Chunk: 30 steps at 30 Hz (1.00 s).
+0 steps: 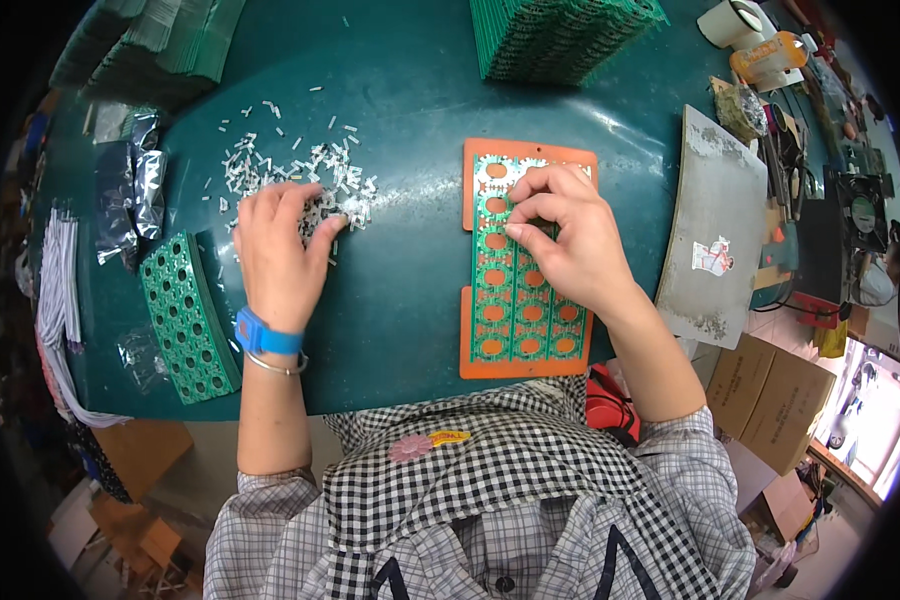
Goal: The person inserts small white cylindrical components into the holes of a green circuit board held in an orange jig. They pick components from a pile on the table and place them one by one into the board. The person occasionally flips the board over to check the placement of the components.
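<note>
A green circuit board panel [492, 295] with rows of round holes lies in an orange tray [480, 368] on the table. Over its upper part, my right hand [570, 230] pinches thumb and forefinger together close to the board's surface; whatever is between the fingertips is too small to make out. To the left, a loose heap of small white parts [348, 178] is spread on the table. My left hand [282, 245] rests at the heap's near edge, thumb and forefinger apart, with some parts showing between them. Its other fingertips are partly hidden.
Tall stacks of green boards [560, 40] stand at the back. A pile of green panels [185, 320] and silvery bags [135, 190] lie left, beside a bundle of white strips [58, 280]. Rightward are a grey plate [715, 200], an orange bottle [770, 58] and a mug [730, 22].
</note>
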Each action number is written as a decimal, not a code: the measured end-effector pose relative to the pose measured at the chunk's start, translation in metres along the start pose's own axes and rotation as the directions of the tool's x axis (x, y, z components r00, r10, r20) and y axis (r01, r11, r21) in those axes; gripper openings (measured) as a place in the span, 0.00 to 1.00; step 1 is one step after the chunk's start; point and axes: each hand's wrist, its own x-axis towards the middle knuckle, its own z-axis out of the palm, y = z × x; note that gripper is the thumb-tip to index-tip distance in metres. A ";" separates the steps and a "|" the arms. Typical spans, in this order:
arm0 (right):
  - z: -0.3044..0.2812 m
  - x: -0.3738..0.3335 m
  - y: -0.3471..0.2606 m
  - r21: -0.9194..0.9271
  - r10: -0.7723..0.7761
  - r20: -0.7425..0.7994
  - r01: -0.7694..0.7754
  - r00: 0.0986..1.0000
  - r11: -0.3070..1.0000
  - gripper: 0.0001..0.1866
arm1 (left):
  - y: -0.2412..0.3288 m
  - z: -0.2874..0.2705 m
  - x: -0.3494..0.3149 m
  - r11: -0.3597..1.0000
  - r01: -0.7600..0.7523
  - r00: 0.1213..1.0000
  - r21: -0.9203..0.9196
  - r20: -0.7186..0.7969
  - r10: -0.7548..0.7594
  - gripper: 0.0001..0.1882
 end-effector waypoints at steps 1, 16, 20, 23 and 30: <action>0.002 0.000 0.002 -0.016 0.004 0.005 -0.004 1.000 1.000 0.05 | -0.007 0.004 -0.002 0.998 0.037 0.999 0.045 0.018 -0.037 0.15; 0.010 0.000 0.006 -0.066 -0.020 -0.052 0.017 0.998 0.998 0.05 | -0.010 0.017 -0.003 0.983 0.110 0.994 -0.149 0.010 -0.110 0.10; 0.009 0.000 0.004 -0.066 -0.028 -0.041 0.025 0.999 0.998 0.06 | -0.011 0.019 -0.004 0.962 0.027 0.993 -0.270 -0.103 -0.057 0.07; 0.009 0.001 0.003 -0.082 -0.055 -0.051 0.050 0.997 0.995 0.06 | -0.007 0.018 -0.007 0.782 0.299 0.948 -0.547 0.076 -0.309 0.05; 0.007 0.001 0.003 -0.085 -0.080 -0.033 0.077 0.996 0.993 0.06 | -0.008 0.018 -0.008 0.723 0.298 0.946 -0.623 0.092 -0.310 0.04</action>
